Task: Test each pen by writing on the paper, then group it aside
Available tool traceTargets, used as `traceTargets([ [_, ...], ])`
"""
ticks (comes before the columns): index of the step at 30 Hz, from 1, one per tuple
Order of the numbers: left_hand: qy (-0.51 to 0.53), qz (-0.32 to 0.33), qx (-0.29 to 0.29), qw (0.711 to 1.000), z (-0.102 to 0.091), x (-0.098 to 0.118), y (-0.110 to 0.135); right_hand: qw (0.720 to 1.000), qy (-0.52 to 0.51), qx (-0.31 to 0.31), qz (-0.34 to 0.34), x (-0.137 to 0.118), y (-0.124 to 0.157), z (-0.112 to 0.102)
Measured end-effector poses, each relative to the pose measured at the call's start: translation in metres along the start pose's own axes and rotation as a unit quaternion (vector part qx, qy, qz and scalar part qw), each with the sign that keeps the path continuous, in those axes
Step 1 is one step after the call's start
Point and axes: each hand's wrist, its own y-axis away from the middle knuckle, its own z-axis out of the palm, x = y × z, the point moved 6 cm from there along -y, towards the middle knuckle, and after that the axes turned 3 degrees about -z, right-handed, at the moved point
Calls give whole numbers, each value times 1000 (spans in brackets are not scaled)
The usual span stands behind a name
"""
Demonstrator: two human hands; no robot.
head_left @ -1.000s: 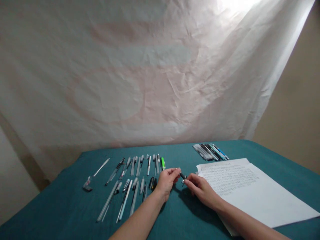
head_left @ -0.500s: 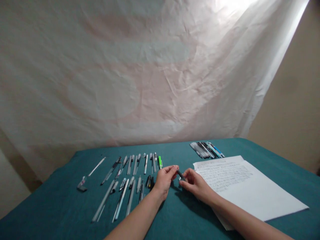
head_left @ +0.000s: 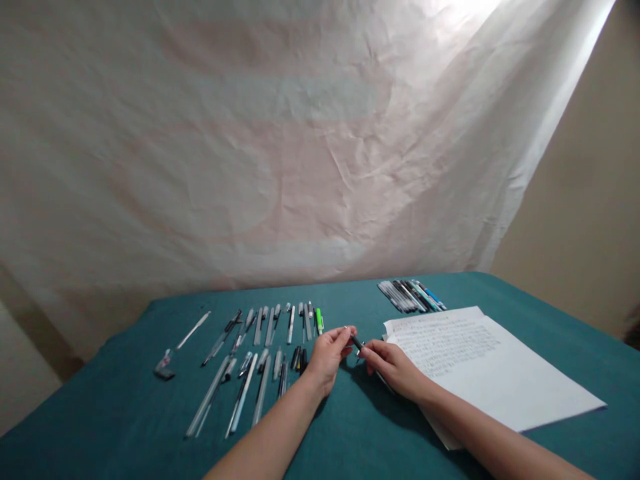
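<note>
Pen, dark and slim, sits between the two hands, above the cloth; left hand pinches its far end, right hand its near end; whether it is whole or only a part is too small to tell. Two-handed handling of this one piece looks like the step; the next move probably calls for a firm pinch at both ends, kept in line; clear, tubular plastic barrels lie leftward, near a bright green marker; paper lies flat, handwritten; backdrop hangs creased.
</note>
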Motion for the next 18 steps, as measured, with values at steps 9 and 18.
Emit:
traceTargets([
  [9, -3, 0, 0, 1000, -2, -3, -3, 998, -53, 33, 22, 17, -3, 5],
  [18, 9, -2, 3, 1000, -3, -2, -2, 1000, 1, -14, -4, -2, -1, 3],
])
